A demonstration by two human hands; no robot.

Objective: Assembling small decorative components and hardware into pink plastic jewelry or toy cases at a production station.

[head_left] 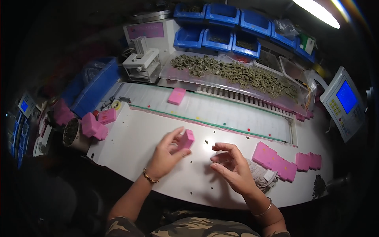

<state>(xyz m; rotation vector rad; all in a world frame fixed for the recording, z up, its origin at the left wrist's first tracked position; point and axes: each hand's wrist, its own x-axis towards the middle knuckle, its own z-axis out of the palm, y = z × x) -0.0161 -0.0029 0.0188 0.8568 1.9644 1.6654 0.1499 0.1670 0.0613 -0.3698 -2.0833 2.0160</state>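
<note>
Gripping a small pink rectangular block [187, 139] between the left hand [165, 154]'s thumb and fingers over the glossy white counter [132, 148], long axis slanting upward; holding the right hand [236, 167] apart, right of the block, with curled, open fingers.

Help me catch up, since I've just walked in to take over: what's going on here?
A person at a white table holds a small pink block in the left hand. The right hand is apart from it, fingers curved and seemingly empty. Another pink block lies on the pale strip beyond, and a clear tray of small greenish parts stands behind that.
</note>
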